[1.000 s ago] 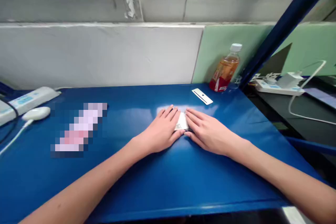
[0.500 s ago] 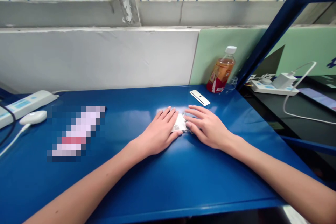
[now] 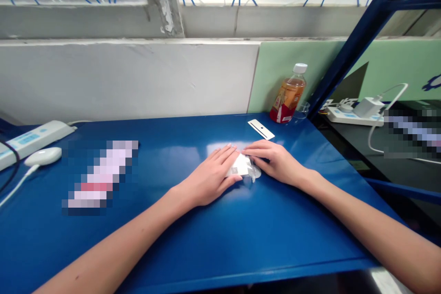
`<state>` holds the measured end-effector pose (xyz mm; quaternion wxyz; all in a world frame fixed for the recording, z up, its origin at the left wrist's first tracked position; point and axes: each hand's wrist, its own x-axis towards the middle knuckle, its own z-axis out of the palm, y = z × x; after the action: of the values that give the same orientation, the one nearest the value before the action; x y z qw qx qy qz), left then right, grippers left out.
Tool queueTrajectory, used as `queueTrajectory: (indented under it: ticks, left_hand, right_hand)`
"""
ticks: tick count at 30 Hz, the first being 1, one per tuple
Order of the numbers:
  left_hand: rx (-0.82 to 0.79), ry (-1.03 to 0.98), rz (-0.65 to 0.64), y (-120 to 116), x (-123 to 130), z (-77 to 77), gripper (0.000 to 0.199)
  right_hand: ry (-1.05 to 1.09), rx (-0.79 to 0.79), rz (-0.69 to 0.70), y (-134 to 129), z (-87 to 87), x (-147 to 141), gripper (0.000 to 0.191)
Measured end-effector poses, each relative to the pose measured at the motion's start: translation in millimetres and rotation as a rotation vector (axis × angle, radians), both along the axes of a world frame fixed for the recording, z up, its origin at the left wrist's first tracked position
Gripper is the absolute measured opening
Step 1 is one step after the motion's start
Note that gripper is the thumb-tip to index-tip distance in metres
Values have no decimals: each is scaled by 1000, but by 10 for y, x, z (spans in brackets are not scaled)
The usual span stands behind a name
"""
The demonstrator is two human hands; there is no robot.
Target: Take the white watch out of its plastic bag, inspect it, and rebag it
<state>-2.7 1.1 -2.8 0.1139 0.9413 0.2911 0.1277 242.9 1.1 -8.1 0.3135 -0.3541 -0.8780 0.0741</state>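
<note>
Blue tabletop (image 3: pixel 220 243), with work at its centre.
Left hand (image 3: pixel 214 176): open, laid flat, apparently for steadying; right hand (image 3: pixel 277 158): fingers bent, pinching or merely touching, cannot tell. White packet (image 3: pixel 241 165): between them, partly under the left. Clear plastic (image 3: pixel 255 172): crumpled at its right end, possibly wrapping.

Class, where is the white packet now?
In the head view, just right of centre, the white packet lies on the blue table, partly under the left hand, beside the right hand.
</note>
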Motion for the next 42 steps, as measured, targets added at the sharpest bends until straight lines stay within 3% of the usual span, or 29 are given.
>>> queueTrajectory:
  ticks: [10, 14, 18, 24, 29, 35, 42]
  left_hand:
    - [32, -61, 97, 47, -49, 56, 66]
    - [51, -181, 129, 56, -69, 142, 51]
    - [129, -358, 180, 56, -73, 159, 45]
    - [200, -462, 185, 18, -56, 142, 43]
    - [221, -416, 99, -69, -1, 158, 53]
    - [124, -166, -13, -91, 63, 98, 95]
    - [-35, -114, 33, -70, 57, 50, 100]
  right_hand:
    - [-115, 127, 34, 74, 147, 182, 22]
    - [141, 64, 9, 46, 202, 162, 19]
    - [430, 9, -119, 2, 286, 91, 13]
    - [608, -207, -263, 28, 276, 59, 30]
    - [505, -325, -313, 55, 142, 20, 35]
    - [436, -349, -351, 11, 39, -94, 35]
    - [91, -110, -283, -12, 10, -62, 21]
